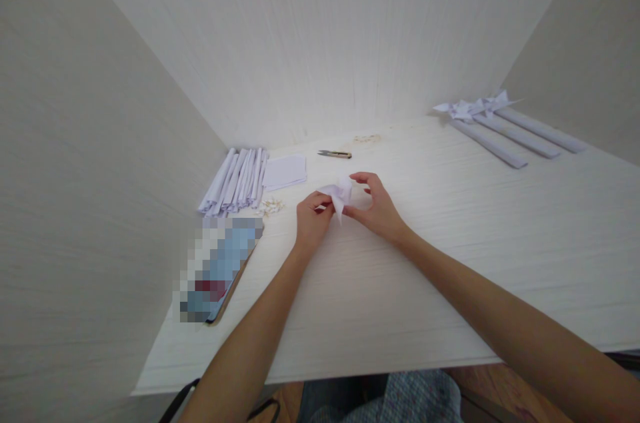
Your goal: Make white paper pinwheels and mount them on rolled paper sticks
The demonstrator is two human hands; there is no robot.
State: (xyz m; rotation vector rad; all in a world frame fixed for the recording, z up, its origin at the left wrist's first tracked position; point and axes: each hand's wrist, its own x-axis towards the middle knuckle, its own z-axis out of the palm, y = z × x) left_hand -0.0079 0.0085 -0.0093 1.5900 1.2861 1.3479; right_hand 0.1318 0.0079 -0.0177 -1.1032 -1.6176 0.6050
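Observation:
A small folded white paper (342, 190) with pointed ends is held above the table in the middle of the head view. My left hand (314, 218) pinches its left side between thumb and fingers. On the other side, my right hand (379, 210) curves around the paper, its thumb at the lower edge and its index finger near the top. The fingertips of both hands partly cover the paper. Just beyond them lies a pair of thread snips (335, 154) with a tan handle.
Rolled paper sticks (235, 180), a stack of paper squares (285, 172) and small white bits (271, 206) lie at left. Nearer is a blurred phone-like device (225, 270). Three paper sticks with folded tops (517, 133) lie at right. Panels enclose the table (370, 316).

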